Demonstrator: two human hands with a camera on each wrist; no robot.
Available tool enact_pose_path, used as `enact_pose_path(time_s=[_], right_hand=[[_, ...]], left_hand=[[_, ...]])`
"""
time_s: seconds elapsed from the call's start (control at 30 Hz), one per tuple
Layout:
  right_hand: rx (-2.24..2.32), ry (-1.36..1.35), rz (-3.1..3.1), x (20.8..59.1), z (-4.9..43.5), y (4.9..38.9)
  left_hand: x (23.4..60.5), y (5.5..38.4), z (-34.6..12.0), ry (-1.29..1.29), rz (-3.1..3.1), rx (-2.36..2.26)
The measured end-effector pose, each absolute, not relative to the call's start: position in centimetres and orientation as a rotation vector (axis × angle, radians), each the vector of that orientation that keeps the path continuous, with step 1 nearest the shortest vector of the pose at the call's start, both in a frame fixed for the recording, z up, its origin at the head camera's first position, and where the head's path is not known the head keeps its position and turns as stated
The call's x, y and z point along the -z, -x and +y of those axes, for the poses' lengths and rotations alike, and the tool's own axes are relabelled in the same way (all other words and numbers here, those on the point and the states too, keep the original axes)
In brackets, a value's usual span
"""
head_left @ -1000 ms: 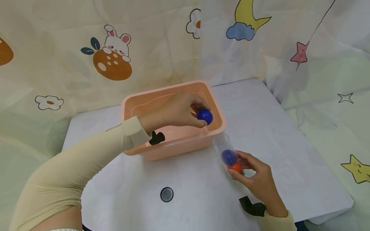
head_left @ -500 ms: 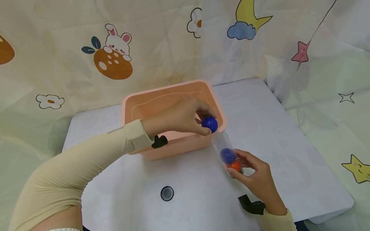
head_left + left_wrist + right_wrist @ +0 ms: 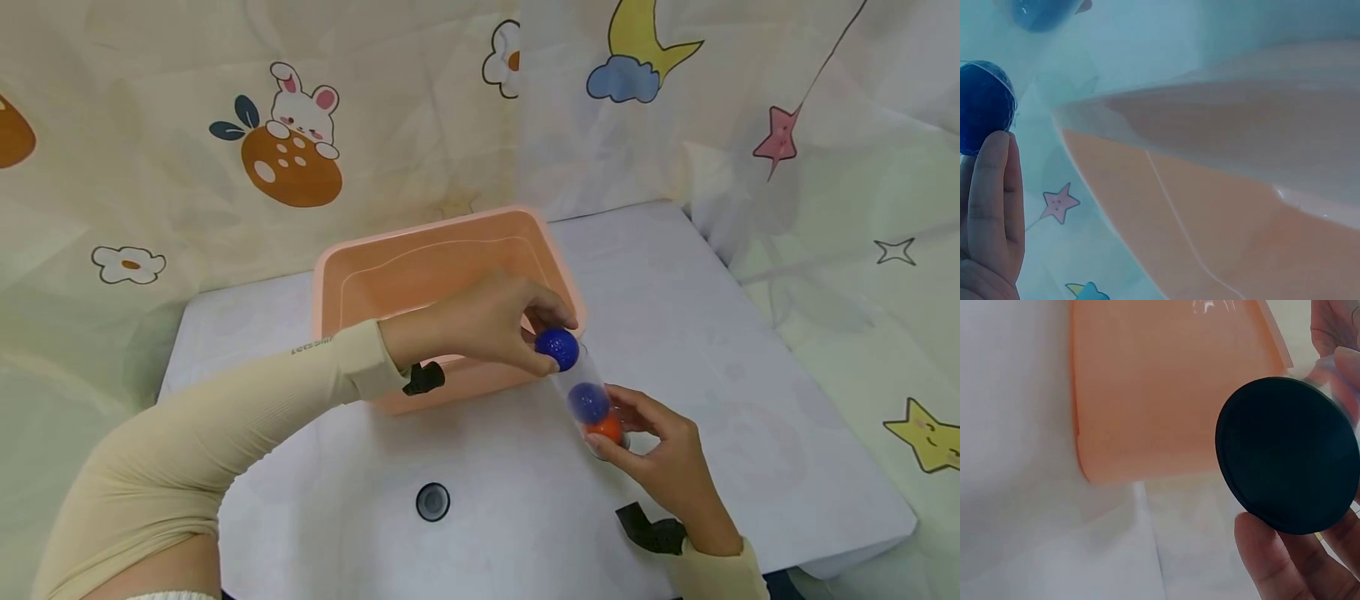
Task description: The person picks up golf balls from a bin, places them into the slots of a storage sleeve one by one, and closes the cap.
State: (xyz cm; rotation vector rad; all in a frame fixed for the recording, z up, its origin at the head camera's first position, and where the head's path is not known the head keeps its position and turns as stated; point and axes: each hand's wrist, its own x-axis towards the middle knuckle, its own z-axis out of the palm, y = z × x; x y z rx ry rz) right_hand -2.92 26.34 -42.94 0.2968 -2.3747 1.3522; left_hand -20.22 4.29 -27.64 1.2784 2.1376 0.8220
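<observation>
My left hand [image 3: 498, 325] pinches a blue ball [image 3: 557, 349] between thumb and fingertips, right at the mouth of a clear tube [image 3: 597, 373]. In the left wrist view the fingers [image 3: 988, 200] lie against the same blue ball [image 3: 984, 106]. My right hand [image 3: 663, 454] grips the tube near its bottom and tilts it toward the left hand. Inside the tube, a second blue ball [image 3: 588, 402] sits above an orange ball [image 3: 603, 429]. The right wrist view shows the tube's dark round end [image 3: 1288, 456] with fingers curled beside it.
A peach plastic basin [image 3: 420, 258] stands behind the hands at the back of the white table [image 3: 750, 400], with the left forearm over it. A small dark-rimmed round lid [image 3: 432, 502] lies on the table in front. Printed cloth hangs behind and at the sides.
My left hand has carried the blue ball right and toward me, from above the basin to the tube's mouth. The right hand and tube stay nearly in place.
</observation>
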Motion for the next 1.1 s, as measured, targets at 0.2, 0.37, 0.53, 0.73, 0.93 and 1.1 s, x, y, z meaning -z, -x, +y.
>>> enact_pose_path(time_s=[0.2, 0.37, 0.53, 0.73, 0.93, 1.1], right_hand=[[-1.342, -0.315, -2.377, 42.8, 26.1, 3.1], [-1.325, -0.32, -2.39, 42.8, 26.0, 3.1], [-1.34, -0.323, -2.402, 43.0, 25.8, 3.1], [-1.374, -0.32, -2.401, 43.4, 25.4, 3.0], [-1.412, -0.301, -2.393, 43.7, 25.0, 2.9], [-1.453, -0.266, -2.386, 44.2, 24.6, 2.7]], left_hand=[[27.7, 20.0, 4.3, -1.277, 2.119, -0.836], [28.0, 19.9, 4.1, -1.272, 2.096, -0.864], [28.2, 19.8, 4.0, -1.268, 2.091, -0.875], [27.9, 19.5, 3.6, -1.275, 2.104, -0.874], [27.2, 19.2, 2.9, -1.308, 2.133, -0.914], [27.0, 18.9, 2.2, -1.359, 2.183, -0.991]])
